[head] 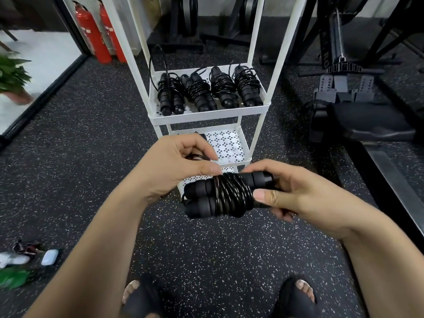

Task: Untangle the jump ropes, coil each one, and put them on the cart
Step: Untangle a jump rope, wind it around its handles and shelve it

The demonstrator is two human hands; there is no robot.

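The right grip [286, 193] is holding the two handles [259, 177] of a coiled jump rope [206, 203] in the air, in front of the white cart [257, 138]. The left grip [174, 168] is pinching the cord [229, 191] at the coil. Four coiled ropes [210, 90] are lying on its upper shelf [229, 112].

Four coiled jump ropes [199, 92] lie side by side on a shelf of the cart [207, 117] at twelve o'clock; fire extinguishers [91, 35] stand behind at eleven o'clock.
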